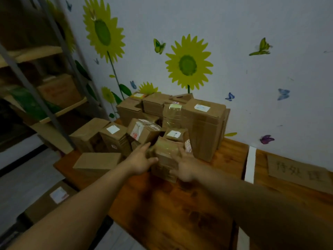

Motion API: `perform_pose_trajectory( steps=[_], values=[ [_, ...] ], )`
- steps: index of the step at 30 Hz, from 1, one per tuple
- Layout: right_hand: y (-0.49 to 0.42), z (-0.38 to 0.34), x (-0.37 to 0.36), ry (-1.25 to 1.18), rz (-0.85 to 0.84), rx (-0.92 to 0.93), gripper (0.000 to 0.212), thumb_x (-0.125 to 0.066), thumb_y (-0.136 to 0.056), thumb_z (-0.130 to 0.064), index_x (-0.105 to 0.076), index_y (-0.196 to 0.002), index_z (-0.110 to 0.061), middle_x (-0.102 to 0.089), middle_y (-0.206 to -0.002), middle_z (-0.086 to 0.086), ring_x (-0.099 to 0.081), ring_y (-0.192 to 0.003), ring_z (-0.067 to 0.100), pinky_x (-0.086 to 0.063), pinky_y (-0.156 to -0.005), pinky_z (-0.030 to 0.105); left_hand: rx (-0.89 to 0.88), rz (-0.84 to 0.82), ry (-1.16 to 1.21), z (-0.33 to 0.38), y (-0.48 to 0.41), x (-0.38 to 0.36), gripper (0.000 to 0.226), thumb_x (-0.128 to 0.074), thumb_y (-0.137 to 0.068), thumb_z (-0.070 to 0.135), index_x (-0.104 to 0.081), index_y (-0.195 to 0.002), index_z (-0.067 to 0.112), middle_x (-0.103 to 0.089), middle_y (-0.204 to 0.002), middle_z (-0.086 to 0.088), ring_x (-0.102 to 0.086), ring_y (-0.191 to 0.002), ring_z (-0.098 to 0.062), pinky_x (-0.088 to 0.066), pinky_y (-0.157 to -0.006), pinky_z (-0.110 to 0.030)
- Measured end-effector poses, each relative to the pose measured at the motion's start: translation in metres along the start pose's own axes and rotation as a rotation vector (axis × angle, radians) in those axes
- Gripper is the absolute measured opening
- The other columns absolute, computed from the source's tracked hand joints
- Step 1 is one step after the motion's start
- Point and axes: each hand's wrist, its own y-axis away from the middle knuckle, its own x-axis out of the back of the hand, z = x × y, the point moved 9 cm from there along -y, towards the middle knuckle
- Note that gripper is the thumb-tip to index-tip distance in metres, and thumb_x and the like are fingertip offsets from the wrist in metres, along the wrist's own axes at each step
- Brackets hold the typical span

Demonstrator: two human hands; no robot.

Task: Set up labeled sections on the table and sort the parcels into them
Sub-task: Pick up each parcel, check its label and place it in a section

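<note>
A heap of brown cardboard parcels (pixel 201 123) stands at the back of the wooden table (pixel 162 204), against the wall. In front of the heap sits a small taped parcel (pixel 164 157). My left hand (pixel 139 159) touches its left side with fingers stretched forward. My right hand (pixel 183 166), blurred, lies against its right side. A white tape strip (pixel 250 165) runs across the table to the right of the heap. Beyond the strip lies a cardboard label (pixel 297 172) with handwritten characters.
A flat box (pixel 97 161) lies at the table's left edge. Metal shelving (pixel 45 98) with boxes stands at the left. Another box with a white sticker (pixel 52 197) sits on the floor. A second white strip (pixel 242 239) shows at the table's near edge.
</note>
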Motion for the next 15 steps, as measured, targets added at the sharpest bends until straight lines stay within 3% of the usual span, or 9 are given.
perform_pose_trajectory(
  steps=[4,6,8,9,12,15],
  values=[
    [0.005,-0.004,-0.007,-0.053,0.143,-0.049,0.066,-0.055,-0.089,-0.051,-0.027,-0.146,-0.031,-0.012,-0.16,0.001,-0.024,-0.141,0.028,-0.03,-0.111,0.044,-0.081,-0.088,0.047,-0.002,-0.032,-0.016,0.077,-0.058,-0.09,0.033,-0.011,-0.149,0.021,-0.019,-0.155,-0.005,-0.025,-0.139,-0.024,-0.027,-0.112,-0.043],
    [0.012,-0.009,-0.003,-0.074,0.238,-0.07,0.051,-0.055,-0.089,-0.049,-0.044,-0.133,-0.024,-0.036,-0.144,0.002,-0.041,-0.125,0.023,-0.038,-0.098,0.035,-0.102,-0.123,0.086,-0.002,-0.038,-0.026,0.08,-0.057,-0.09,0.034,-0.006,-0.15,0.02,-0.024,-0.154,-0.007,-0.028,-0.138,-0.025,-0.027,-0.112,-0.04],
    [0.021,-0.013,-0.003,-0.121,0.308,-0.125,0.04,-0.053,-0.09,-0.049,-0.051,-0.121,-0.023,-0.046,-0.121,-0.001,-0.048,-0.11,0.017,-0.039,-0.085,0.029,-0.071,-0.143,0.097,-0.008,-0.041,-0.036,0.077,-0.054,-0.09,0.041,-0.01,-0.15,0.018,-0.031,-0.15,-0.01,-0.033,-0.134,-0.027,-0.03,-0.11,-0.04],
    [0.026,-0.013,-0.004,-0.205,0.353,-0.181,0.038,-0.054,-0.091,-0.048,-0.051,-0.12,-0.024,-0.047,-0.118,-0.003,-0.049,-0.107,0.015,-0.04,-0.084,0.028,-0.041,-0.164,0.113,-0.013,-0.042,-0.041,0.071,-0.049,-0.091,0.046,-0.02,-0.148,0.017,-0.039,-0.144,-0.011,-0.04,-0.129,-0.029,-0.037,-0.105,-0.042],
    [0.045,-0.001,-0.022,-0.609,0.453,-0.448,0.055,-0.055,-0.091,-0.045,-0.036,-0.14,-0.029,-0.041,-0.136,-0.003,-0.047,-0.12,0.019,-0.041,-0.099,0.039,0.099,-0.334,0.186,-0.033,-0.029,-0.058,0.058,-0.031,-0.091,0.062,-0.049,-0.125,0.019,-0.059,-0.109,-0.007,-0.058,-0.095,-0.027,-0.051,-0.063,-0.033],
    [0.054,-0.004,-0.06,-0.957,0.353,-0.614,0.052,-0.044,-0.095,-0.053,-0.045,-0.134,-0.02,-0.052,-0.129,0.003,-0.055,-0.106,0.02,-0.046,-0.095,0.038,0.164,-0.419,0.268,-0.057,-0.018,-0.07,0.058,-0.027,-0.089,0.067,-0.048,-0.121,0.024,-0.057,-0.105,-0.008,-0.056,-0.093,-0.028,-0.051,-0.056,-0.034]
  ],
)
